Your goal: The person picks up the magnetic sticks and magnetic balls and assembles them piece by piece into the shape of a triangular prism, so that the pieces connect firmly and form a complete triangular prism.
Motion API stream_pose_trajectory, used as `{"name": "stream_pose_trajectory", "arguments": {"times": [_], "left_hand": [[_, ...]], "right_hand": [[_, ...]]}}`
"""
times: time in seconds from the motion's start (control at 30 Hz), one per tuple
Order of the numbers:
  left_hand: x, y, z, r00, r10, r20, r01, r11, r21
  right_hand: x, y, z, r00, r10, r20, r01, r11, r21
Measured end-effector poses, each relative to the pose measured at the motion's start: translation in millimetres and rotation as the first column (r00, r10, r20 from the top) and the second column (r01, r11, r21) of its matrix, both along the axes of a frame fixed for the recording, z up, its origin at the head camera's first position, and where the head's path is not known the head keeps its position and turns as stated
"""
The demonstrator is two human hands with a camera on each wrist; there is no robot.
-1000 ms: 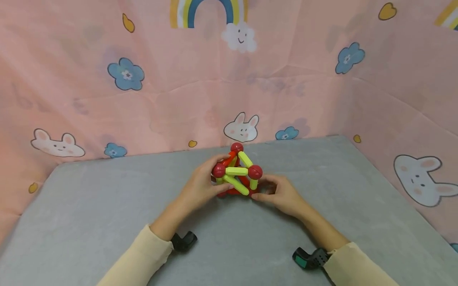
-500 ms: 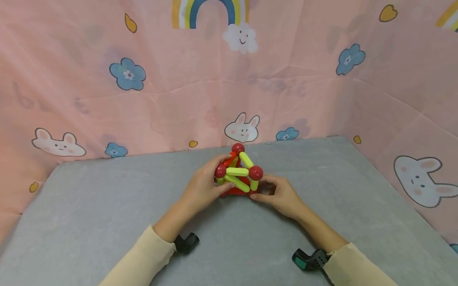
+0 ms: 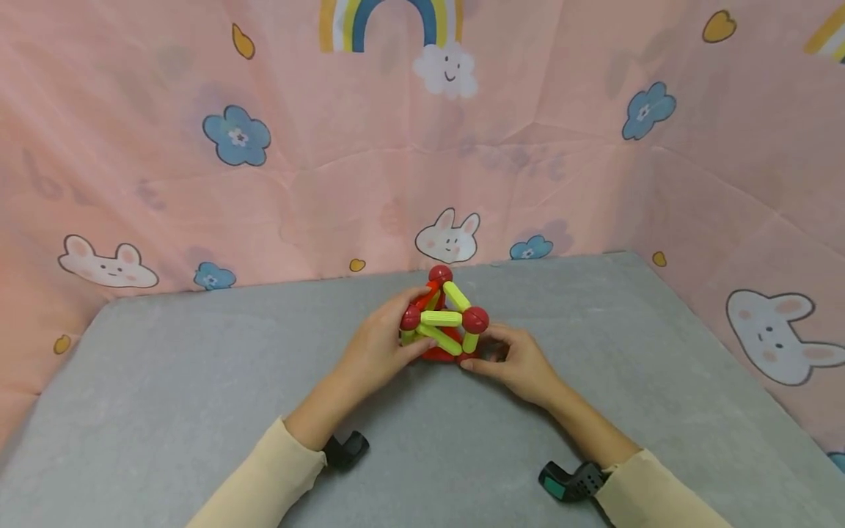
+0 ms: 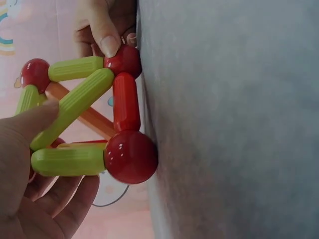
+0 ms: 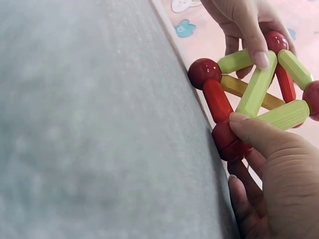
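A frame of magnetic rods and balls (image 3: 441,318), with yellow-green and red rods joined by red balls, stands on the grey table between both hands. My left hand (image 3: 376,341) grips its upper left corner, the thumb lying on a slanting yellow-green rod (image 4: 75,107). At the lower right corner my right hand (image 3: 524,365) pinches a red ball (image 5: 228,139) between thumb and fingers. A red rod (image 4: 126,102) links the two near bottom balls in the left wrist view. An orange-yellow rod (image 5: 249,92) shows inside the frame. Part of the frame's back is hidden by the left hand.
The grey tabletop (image 3: 198,381) ends at a pink cloth backdrop (image 3: 317,176) printed with rabbits and flowers, which also runs along the right side. A black wrist camera (image 3: 571,480) sits at the right wrist, another black device (image 3: 348,449) at the left.
The frame and my left hand have shifted very slightly to the right in the head view, partly with the whole picture. Both hands keep their hold.
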State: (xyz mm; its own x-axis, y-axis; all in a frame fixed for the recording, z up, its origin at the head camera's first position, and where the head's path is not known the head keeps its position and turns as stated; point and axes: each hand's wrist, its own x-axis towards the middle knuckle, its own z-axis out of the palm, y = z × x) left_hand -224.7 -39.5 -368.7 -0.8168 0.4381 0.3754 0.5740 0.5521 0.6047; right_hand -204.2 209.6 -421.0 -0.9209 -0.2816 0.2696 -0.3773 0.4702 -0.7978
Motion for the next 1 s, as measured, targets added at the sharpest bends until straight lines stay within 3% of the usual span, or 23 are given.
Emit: {"name": "stream_pose_trajectory", "arguments": {"times": [0.13, 0.33, 0.47, 0.67, 0.87, 0.93, 1.0], "left_hand": [[-2.5, -4.1, 2.2, 0.999, -0.015, 0.034, 0.015, 1.0, -0.009], [-4.4, -8.1, 6.0, 0.999, -0.022, 0.035, 0.022, 1.0, 0.004], [-6.3, -10.1, 6.2, 0.993, -0.007, 0.121, -0.001, 0.998, 0.06], [-9.0, -13.8, 4.7, 0.947, 0.066, 0.315, -0.129, 0.974, 0.186], [-12.7, -19.8, 3.0, 0.893, 0.189, 0.409, -0.273, 0.949, 0.159], [-14.4, -22.2, 3.3, 0.875, 0.204, 0.44, -0.292, 0.946, 0.142], [-16.4, -24.4, 4.1, 0.866, 0.203, 0.457, -0.288, 0.949, 0.124]], "right_hand": [[-1.4, -0.6, -0.1, 1.0, 0.008, 0.001, -0.008, 1.0, -0.008], [-1.5, -1.1, 0.6, 0.998, 0.03, -0.049, -0.03, 1.0, 0.002], [0.7, -2.3, 2.3, 0.993, 0.079, -0.083, -0.077, 0.997, 0.024], [5.0, -7.5, 9.0, 0.981, 0.194, -0.015, -0.194, 0.981, 0.0], [6.8, -11.2, 14.6, 0.938, 0.314, 0.145, -0.312, 0.949, -0.035], [5.9, -12.0, 15.9, 0.929, 0.319, 0.189, -0.314, 0.948, -0.056], [3.5, -12.8, 17.2, 0.943, 0.266, 0.202, -0.258, 0.964, -0.065]]}}
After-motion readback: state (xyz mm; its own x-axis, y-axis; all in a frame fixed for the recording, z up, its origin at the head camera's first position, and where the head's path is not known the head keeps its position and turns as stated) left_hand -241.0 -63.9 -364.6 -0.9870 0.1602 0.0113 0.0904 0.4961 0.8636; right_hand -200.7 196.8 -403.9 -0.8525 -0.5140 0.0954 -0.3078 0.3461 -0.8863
